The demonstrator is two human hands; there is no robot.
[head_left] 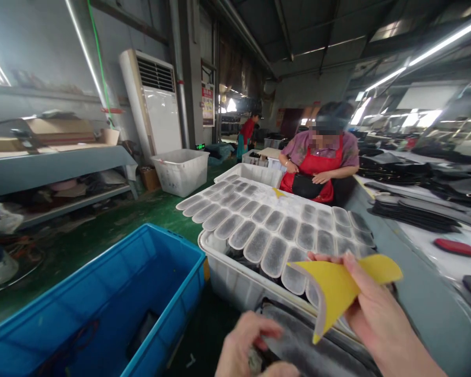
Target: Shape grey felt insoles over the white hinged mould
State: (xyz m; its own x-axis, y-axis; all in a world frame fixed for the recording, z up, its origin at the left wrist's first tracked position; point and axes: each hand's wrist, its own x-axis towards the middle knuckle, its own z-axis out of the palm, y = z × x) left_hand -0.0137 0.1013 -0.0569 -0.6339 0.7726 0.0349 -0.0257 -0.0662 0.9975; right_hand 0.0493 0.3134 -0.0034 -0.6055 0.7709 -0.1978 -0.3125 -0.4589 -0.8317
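A blue bin fills the lower left on the green floor, with some dark scraps in its bottom. Just beside it to the right stands a white crate, and across its top lies a white sheet set with rows of grey oval pads. A grey bench runs along the right side, with stacks of dark pieces on it and a red-handled tool near its edge. Behind the crate a co-worker in a red apron sits with both hands on a dark piece at the waist. Farther left are a tall white cooler against the wall and a white tub at its foot. The right hand pinches a yellow sheet between thumb and fingers, holding it bent over the near right corner of the crate, with one pale edge curling down. The left hand is curled low at the bottom edge, thumb resting on a grey pad that lies in front of the crate; blur hides whether it truly grips.
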